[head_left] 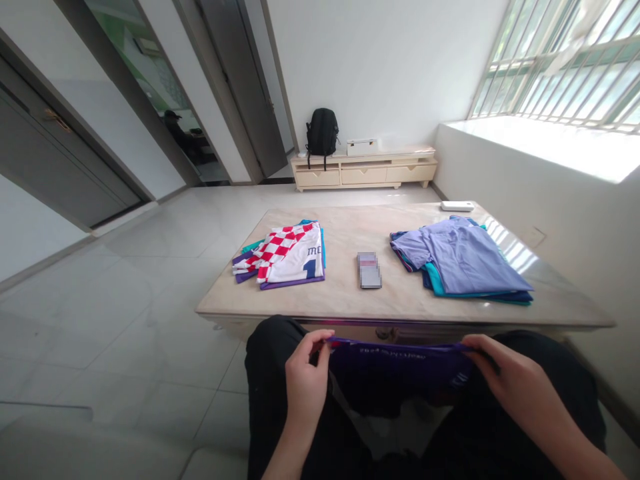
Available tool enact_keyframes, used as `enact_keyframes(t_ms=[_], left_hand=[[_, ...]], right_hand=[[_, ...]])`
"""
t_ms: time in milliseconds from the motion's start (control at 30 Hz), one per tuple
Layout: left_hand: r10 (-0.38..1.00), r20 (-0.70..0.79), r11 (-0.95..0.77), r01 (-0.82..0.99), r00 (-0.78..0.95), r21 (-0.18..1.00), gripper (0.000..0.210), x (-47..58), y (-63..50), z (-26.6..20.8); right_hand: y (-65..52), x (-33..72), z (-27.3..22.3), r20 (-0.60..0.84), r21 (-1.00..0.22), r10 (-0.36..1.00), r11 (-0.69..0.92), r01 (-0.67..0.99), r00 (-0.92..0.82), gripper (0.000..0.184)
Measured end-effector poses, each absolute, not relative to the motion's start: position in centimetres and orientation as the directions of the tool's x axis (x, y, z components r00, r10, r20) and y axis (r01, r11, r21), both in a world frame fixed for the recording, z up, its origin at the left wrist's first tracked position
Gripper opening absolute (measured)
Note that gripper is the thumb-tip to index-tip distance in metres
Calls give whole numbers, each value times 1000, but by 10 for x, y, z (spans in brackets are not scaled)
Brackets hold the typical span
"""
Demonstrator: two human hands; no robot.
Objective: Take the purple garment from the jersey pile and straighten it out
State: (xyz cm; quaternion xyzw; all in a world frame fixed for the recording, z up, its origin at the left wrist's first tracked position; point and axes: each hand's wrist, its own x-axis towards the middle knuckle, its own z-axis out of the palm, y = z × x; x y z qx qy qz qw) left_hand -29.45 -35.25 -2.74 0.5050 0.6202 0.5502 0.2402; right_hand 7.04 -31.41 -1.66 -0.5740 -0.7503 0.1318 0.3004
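Observation:
A dark purple jersey (395, 367) with small pale lettering hangs between my hands, in front of my knees, its upper edge stretched nearly straight. My left hand (307, 373) pinches one end of that edge between thumb and fingers. At the other end, my right hand (513, 377) grips it the same way. The lower part of the jersey is dark and hard to make out. Beyond it, a red-and-white checkered jersey (293, 253) tops a pile at the table's left. A lavender shirt (463, 257) lies on a second pile of folded clothes at the right.
A marble-topped table (345, 303) stands just past my knees. Between the piles lies a small blurred-out object (369, 270), and a white device (457, 206) sits at the far right edge. Farther back, a black backpack (323, 132) rests on a low cabinet (365, 175).

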Motion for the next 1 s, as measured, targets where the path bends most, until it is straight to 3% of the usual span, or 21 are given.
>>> enact_keyframes(t_ms=[100, 267, 400, 567, 667, 867, 1000], left_hand=[[883, 265, -199, 204, -388, 959, 9, -282, -351, -24], [880, 309, -341, -27, -361, 940, 6, -268, -349, -10], [857, 359, -433, -139, -369, 891, 4, -264, -346, -1], [883, 351, -441, -294, -311, 848, 6, -254, -345, -1], [905, 358, -421, -360, -232, 832, 8, -242, -346, -3], [900, 432, -416, -180, 54, 891, 8, -224, -358, 10], [885, 444, -443, -41, 137, 896, 4, -219, -365, 15]], right_hand=[[-322, 62, -10, 429, -543, 882, 425, 724, -196, 20], [-328, 54, 5, 452, -722, 882, 450, 525, -134, 18], [-330, 48, 15, 415, -835, 904, 423, 353, -103, 13], [-340, 23, 19, 256, -951, 965, 243, 193, 47, 14], [-342, 5, 20, 209, -970, 978, 207, 128, 6, 13], [-338, -13, 18, 324, -916, 865, 388, 101, -383, 9], [-337, -16, 10, 284, -929, 846, 359, 90, -451, 8]])
